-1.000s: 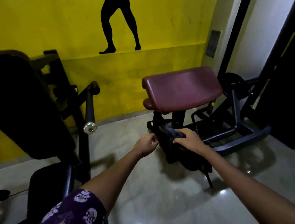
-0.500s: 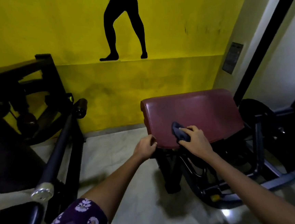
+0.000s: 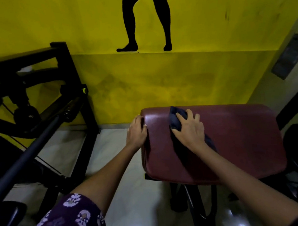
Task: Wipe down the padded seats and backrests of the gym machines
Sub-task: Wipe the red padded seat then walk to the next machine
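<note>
- Your right hand (image 3: 188, 129) lies flat on top of the dark cloth (image 3: 175, 118), fingers spread and pressing it down onto the maroon pad (image 3: 237, 141); part of the cloth trails back under your wrist.
- Your left hand (image 3: 136, 132) rests on the pad's left edge, fingers laid over its rounded corner, apparently steadying it.
- The pad sits directly in front of you, on a dark frame (image 3: 188, 199), just short of the yellow wall (image 3: 160, 84). Its long axis runs left to right across your view.
- The cloth is at the far left part of the pad, close to the back edge. Nearly all the unwiped surface lies to the right of your right hand and toward you.
- The right hand is the one placed for the stroke: a sweep rightward along the pad's length looks like the natural next move, with the left staying as the brace.
- The black machine (image 3: 35, 104) to your left stands apart from both hands.
</note>
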{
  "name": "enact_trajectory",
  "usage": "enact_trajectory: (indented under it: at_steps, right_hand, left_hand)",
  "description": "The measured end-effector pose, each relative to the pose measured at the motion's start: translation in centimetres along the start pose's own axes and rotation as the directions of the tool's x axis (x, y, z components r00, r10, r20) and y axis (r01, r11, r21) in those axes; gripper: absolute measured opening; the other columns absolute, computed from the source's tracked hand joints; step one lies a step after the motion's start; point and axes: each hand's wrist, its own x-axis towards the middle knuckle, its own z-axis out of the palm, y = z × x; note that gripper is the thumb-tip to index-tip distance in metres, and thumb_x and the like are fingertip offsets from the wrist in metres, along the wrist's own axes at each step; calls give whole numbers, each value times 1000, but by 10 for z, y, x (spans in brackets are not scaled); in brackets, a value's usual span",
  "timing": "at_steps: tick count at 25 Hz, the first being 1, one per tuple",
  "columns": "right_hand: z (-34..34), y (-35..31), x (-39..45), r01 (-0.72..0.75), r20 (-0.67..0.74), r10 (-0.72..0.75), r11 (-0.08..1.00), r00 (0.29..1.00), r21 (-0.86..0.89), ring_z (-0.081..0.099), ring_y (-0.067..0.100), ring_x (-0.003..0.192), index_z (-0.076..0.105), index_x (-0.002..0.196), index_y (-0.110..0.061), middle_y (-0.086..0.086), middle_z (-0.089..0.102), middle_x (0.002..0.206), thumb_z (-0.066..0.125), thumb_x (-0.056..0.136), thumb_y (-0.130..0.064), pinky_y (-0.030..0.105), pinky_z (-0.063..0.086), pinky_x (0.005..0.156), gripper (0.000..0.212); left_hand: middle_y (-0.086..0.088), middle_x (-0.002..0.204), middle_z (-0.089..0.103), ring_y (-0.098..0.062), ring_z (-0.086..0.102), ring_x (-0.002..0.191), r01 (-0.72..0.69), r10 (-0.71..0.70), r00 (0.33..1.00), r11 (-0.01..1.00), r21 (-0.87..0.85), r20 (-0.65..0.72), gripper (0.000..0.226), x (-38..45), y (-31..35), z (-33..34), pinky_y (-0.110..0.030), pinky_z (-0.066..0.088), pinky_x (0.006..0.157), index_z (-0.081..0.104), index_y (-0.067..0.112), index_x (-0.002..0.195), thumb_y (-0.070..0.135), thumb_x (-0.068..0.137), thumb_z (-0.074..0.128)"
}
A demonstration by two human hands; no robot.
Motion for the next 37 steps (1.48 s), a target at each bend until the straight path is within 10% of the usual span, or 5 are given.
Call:
enact_trajectory:
  at_steps: [9, 14, 20, 25, 37]
  right_hand:
    - [71, -17, -22, 257, -77, -284, 933, 956, -253, 43, 35, 101, 54, 133, -29, 9, 57, 132, 67, 68, -62, 52, 46, 73, 74]
    - [61, -30, 49, -3, -223, -35, 986, 974, -166, 49, 35, 91, 54, 133, -28, 7, 59, 124, 32, 86, -58, 43, 41, 68, 60]
    - [81, 4, 14, 434, -223, -483, 869, 847, -236, 42, 31, 88, 49, 137, -27, 11, 58, 126, 39, 79, -56, 38, 42, 64, 65]
    - [71, -22, 52, 69, -271, -108, 986, 956, -150, 54, 32, 81, 56, 130, -22, 13, 59, 116, 35, 84, -54, 35, 45, 59, 60]
    - [91, -25, -22, -17, -249, 15, 1000, 968, -3, 51, 31, 83, 50, 135, -23, 15, 54, 118, 42, 86, -51, 36, 45, 63, 57]
  left_hand:
    - [-7, 149, 36, -22, 28, 140, -75, 59, 988, 991, -108, -143, 51, 32, -9, 53, -29, 19, 112, 41, 10, 141, 34, 98, 28]
    - [7, 145, 34, -5, 26, 136, -103, 53, 976, 966, -238, -209, 44, 35, -16, 56, -19, 17, 114, 43, 11, 139, 23, 99, 30]
    - [7, 143, 34, -5, 30, 134, -105, 31, 973, 941, -321, -227, 42, 33, -15, 55, -8, 18, 109, 46, 11, 137, 19, 99, 32]
    - [6, 142, 37, -9, 32, 135, -96, 25, 976, 941, -324, -217, 43, 35, -16, 55, -11, 20, 110, 47, 11, 137, 21, 98, 31]
    - [-5, 147, 39, -17, 33, 137, -64, 1, 979, 950, -305, -202, 44, 32, -14, 56, -31, 27, 111, 47, 13, 137, 26, 98, 34]
